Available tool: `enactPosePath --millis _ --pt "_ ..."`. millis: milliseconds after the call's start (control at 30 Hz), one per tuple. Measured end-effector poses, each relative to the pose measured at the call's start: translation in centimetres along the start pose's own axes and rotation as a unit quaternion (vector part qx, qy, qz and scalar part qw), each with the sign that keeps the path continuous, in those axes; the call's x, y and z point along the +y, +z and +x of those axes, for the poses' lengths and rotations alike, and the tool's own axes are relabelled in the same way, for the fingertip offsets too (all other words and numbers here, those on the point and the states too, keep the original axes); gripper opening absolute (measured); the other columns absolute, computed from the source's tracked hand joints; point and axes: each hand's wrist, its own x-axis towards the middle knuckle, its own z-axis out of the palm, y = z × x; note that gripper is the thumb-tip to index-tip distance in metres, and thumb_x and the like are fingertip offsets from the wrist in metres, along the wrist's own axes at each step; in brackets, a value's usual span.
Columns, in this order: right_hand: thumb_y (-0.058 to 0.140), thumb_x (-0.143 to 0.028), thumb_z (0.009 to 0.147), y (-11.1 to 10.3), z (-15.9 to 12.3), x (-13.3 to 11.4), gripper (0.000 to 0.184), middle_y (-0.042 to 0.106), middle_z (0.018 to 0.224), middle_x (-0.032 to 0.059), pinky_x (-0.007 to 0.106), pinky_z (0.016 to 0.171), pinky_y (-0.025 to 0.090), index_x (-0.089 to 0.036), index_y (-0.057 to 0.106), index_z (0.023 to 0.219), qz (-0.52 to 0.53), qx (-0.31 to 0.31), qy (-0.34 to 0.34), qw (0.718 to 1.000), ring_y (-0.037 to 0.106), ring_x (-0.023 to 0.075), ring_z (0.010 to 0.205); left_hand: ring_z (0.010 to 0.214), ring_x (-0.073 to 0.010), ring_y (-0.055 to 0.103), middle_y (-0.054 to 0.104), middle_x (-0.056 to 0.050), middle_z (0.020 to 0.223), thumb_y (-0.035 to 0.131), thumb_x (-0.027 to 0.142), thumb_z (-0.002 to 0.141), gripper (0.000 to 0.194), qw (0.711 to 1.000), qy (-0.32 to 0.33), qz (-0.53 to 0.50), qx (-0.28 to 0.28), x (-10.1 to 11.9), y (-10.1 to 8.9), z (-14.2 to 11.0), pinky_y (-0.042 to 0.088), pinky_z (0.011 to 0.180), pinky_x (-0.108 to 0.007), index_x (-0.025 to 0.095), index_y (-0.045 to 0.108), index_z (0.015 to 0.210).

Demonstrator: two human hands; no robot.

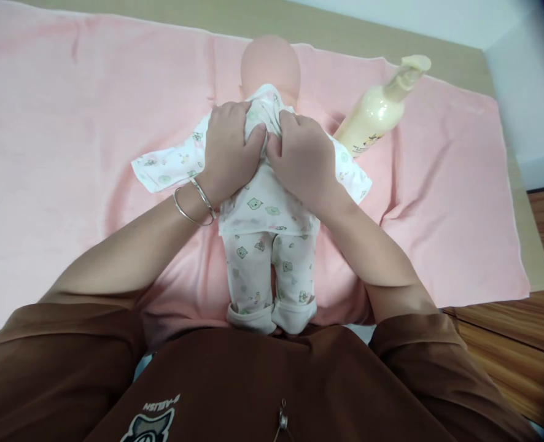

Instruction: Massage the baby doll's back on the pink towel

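A bald baby doll [271, 64] lies stretched out with its head away from me; no facial features show. It wears a white long-sleeved shirt [267, 205] and matching trousers [251, 264], both printed with small green figures, the trouser cuffs turned up. My left hand [233, 144], with two silver bangles [193, 202] at its wrist, is closed on the shirt near the left shoulder. On the other side, my right hand [302, 153] has its fingers bent on the shirt. Cloth bunches between the thumbs, below the neck. Some fingertips are hidden.
A pale yellow pump bottle [376, 113] lies tilted beside the doll's right-hand sleeve. Under everything spreads a wrinkled pink cloth [456, 202] on a light wooden table [465, 67]. Brown wooden flooring [511, 331] shows beyond the table's right edge.
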Motion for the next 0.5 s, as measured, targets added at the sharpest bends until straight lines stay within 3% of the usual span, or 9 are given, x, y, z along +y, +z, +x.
enactPosePath --millis 133,233,333,500 --pt "0.035 -0.038 0.106 0.6 1.3 1.0 0.027 0.067 0.114 0.0136 0.046 0.091 0.050 -0.025 0.058 0.105 0.036 -0.008 0.038 0.999 0.059 0.0333 0.109 0.120 -0.0307 0.057 0.066 -0.009 0.123 0.038 0.030 0.102 0.032 1.000 -0.005 0.004 -0.007 0.2 -0.3 -0.1 0.046 0.106 -0.050 0.037 0.063 0.121" --pt "0.033 -0.050 0.107 1.3 2.1 2.0 0.034 0.065 0.118 0.0126 0.045 0.098 0.047 -0.025 0.056 0.111 0.056 -0.030 0.053 0.997 0.057 0.0318 0.112 0.124 -0.0315 0.055 0.065 -0.006 0.129 0.037 0.036 0.102 0.034 1.000 -0.015 0.000 -0.019 0.0 -0.3 0.0 0.044 0.106 -0.053 0.041 0.062 0.126" --pt "0.033 -0.058 0.107 1.8 2.4 2.5 0.040 0.064 0.121 0.0118 0.045 0.102 0.044 -0.026 0.053 0.117 0.059 -0.034 0.067 0.995 0.055 0.0308 0.113 0.126 -0.0307 0.054 0.064 -0.007 0.130 0.039 0.037 0.102 0.036 1.000 -0.011 -0.018 -0.013 -0.4 0.1 0.1 0.042 0.108 -0.051 0.037 0.060 0.131" --pt "0.037 -0.054 0.108 1.7 2.3 2.2 0.036 0.065 0.117 0.0129 0.047 0.101 0.046 -0.023 0.055 0.113 0.043 -0.016 0.067 0.997 0.057 0.0331 0.111 0.118 -0.0314 0.054 0.064 -0.010 0.120 0.048 0.042 0.101 0.031 0.998 -0.016 -0.045 0.042 -1.4 1.5 0.3 0.041 0.107 -0.049 0.027 0.062 0.123"
